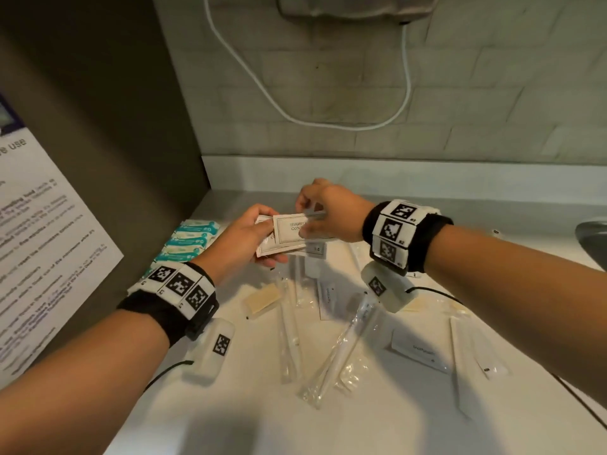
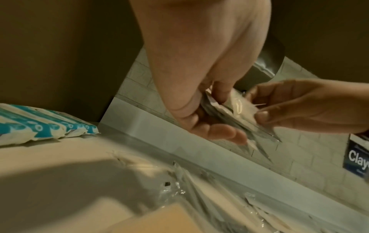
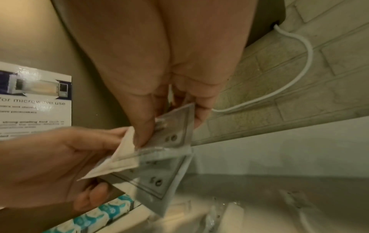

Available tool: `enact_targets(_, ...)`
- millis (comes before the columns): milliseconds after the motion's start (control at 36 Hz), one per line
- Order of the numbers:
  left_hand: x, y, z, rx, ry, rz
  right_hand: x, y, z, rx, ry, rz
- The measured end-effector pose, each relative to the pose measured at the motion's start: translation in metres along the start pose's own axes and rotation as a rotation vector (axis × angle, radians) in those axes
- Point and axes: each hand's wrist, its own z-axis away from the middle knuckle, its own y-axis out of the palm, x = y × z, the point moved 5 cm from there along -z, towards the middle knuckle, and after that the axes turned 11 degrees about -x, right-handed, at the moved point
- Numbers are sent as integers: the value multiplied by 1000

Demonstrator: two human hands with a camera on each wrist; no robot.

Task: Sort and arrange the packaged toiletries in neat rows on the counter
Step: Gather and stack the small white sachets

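Above the back of the white counter [image 1: 249, 418] both hands hold a small stack of white shampoo sachets [image 1: 289, 233]. My left hand [image 1: 246, 238] grips the stack's left end, thumb on top. My right hand [image 1: 323, 211] pinches the right end of the top sachet [image 3: 175, 130]. The left wrist view shows the stack [image 2: 237, 113] edge-on between both hands. A row of teal-and-white packets [image 1: 189, 239] lies along the left wall. Clear-wrapped toothbrushes [image 1: 341, 349], a tan soap bar [image 1: 262, 300] and small white boxes [image 1: 420, 353] lie scattered below the hands.
A dark panel with a printed microwave notice [image 1: 49, 244] stands on the left. A white cable [image 1: 328, 123] loops down the brick wall behind. A metal sink rim [image 1: 591, 234] shows at the right edge.
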Motion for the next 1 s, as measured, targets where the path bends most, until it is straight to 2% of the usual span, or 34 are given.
enact_targets(83, -1, -7, 0, 17, 9, 69, 6, 9, -5, -41, 42, -25)
enact_targets(194, 5, -17, -1, 68, -40, 168, 19, 27, -8, 34, 6, 19)
enact_targets(250, 8, -20, 2, 103, -53, 120, 25, 37, -8, 85, -2, 32)
enact_targets(333, 16, -32, 4, 17, -8, -30, 32, 49, -10, 122, 7, 43)
enact_targets(417, 24, -50, 4, -39, 3, -38, 33, 58, -11, 134, 6, 73)
enact_targets(472, 27, -65, 4, -69, 24, -30, 30, 65, -10, 163, 27, 157)
enact_targets(583, 28, -89, 3, -130, 32, -46, 26, 96, 0, 322, 37, 388)
enact_targets(806, 28, -94, 2, -131, 53, -139, 24, 141, 6, 413, 109, 358)
enact_targets(917, 29, -88, 2, -111, 65, -151, 9, 148, 14, 520, 6, 479)
enact_targets(1000, 30, -81, 2, -82, 74, -156, 3, 137, 19, 491, -34, 491)
